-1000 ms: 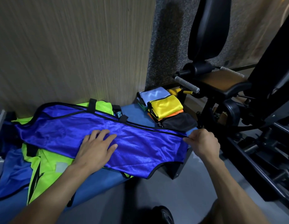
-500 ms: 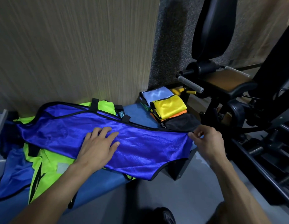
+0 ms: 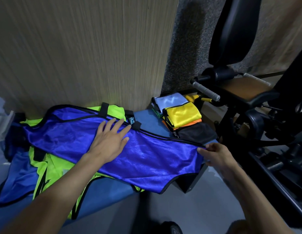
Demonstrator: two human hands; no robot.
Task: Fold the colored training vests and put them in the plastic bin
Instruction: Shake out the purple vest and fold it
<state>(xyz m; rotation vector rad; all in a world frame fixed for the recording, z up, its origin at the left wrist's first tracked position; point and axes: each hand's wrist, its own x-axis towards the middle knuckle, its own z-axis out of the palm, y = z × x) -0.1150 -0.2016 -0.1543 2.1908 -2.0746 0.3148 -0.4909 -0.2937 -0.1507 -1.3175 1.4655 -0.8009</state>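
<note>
Mesh, thin and glossy: the blue vest [image 3: 147, 157] lies spread over a lime vest [image 3: 48, 173] on the padded bench [image 3: 150, 119], light, limp and likely slippery. The left hand [image 3: 109, 141] presses it flat, fingers straight; the right hand [image 3: 214, 154] pinches its right, black-bound edge, the best hold. Folded vests [image 3: 182, 114] stack far right; a bin is perhaps at far left.

glossy cloth blue vest [image 3: 147, 159]; wood-grain wall [image 3: 79, 48].
</note>
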